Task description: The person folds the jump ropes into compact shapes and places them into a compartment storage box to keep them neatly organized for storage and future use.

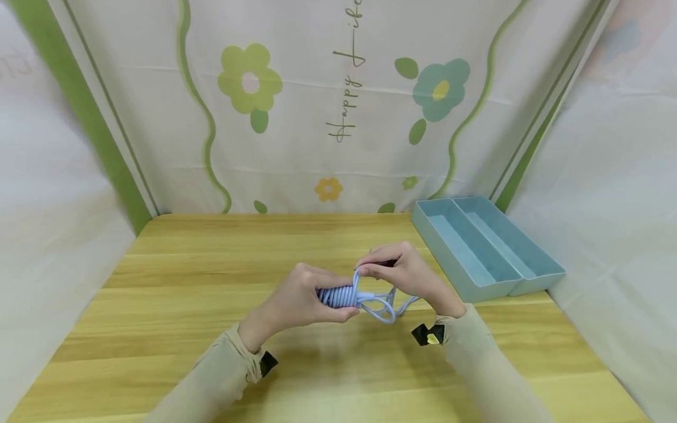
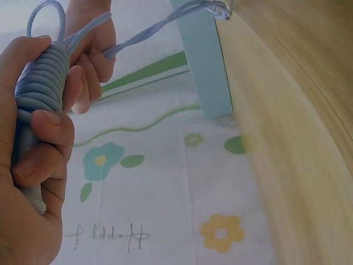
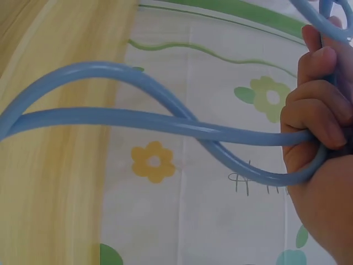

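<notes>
A light blue cord is wound into a tight coil (image 1: 338, 297) above the wooden table. My left hand (image 1: 300, 296) grips this coil, its thumb and fingers wrapped round it in the left wrist view. From the coil's right end, loose loops (image 1: 385, 317) stick out. My right hand (image 1: 409, 273) pinches a strand that rises beside the coil. In the right wrist view, its curled fingers also hold two strands of the cord (image 3: 110, 117), which cross and trail away. Something dark shows within the right hand, mostly hidden by the fingers.
Two light blue open trays (image 1: 441, 248) stand side by side at the table's back right, near the right hand. Behind the wooden table (image 1: 211, 247) hangs a white curtain (image 1: 307, 82) with flowers and lettering. White cloth also closes off both sides.
</notes>
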Available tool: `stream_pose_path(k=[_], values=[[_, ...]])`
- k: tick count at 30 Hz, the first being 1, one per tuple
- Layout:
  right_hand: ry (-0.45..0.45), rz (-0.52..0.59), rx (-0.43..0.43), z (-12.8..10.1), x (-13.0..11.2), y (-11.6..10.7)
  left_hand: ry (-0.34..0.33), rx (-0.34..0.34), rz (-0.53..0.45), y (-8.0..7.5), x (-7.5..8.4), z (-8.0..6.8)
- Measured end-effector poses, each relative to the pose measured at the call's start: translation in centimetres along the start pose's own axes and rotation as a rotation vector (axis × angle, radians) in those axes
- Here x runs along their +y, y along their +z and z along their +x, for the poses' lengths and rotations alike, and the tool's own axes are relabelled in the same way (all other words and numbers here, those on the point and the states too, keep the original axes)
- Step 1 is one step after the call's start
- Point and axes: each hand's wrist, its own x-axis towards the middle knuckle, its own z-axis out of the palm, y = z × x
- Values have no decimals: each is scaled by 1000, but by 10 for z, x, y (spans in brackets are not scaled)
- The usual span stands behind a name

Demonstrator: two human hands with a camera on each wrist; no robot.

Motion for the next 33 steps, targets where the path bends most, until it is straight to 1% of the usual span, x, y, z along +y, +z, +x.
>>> stream_pose_path(k=[5,8,12,13,14,17,19,21,22,24,26,27,29,31,33], values=[[39,-19,-10,-2,13,0,-9,16,-17,-2,1,-1],[62,-15,-28,-2,18,-1,-7,15,-9,-3,1,0],[97,-18,-48,-1,20,-1,-1,18,8,-4,1,2],[101,-18,-51,0,16,0,2,22,11,-4,1,3],[98,-16,-53,1,13,1,5,30,13,-4,1,3],[110,1,-64,1,17,2,8,61,22,-3,1,4],[133,42,-69,0,20,3,14,88,27,-1,1,4],[162,90,-75,-2,31,3,24,120,26,0,1,5],[170,116,-76,-2,32,4,33,139,20,1,0,5],[181,176,-77,-3,35,5,51,180,-18,2,0,6],[182,232,-76,-3,38,6,55,212,-83,2,-1,7],[184,254,-74,-3,39,7,46,230,-116,2,-1,7],[194,281,-66,-3,41,9,8,257,-180,2,-2,6],[200,274,-55,-3,41,10,-73,285,-230,0,-3,4],[206,267,-56,-4,40,11,-179,319,-264,-1,-3,0]])
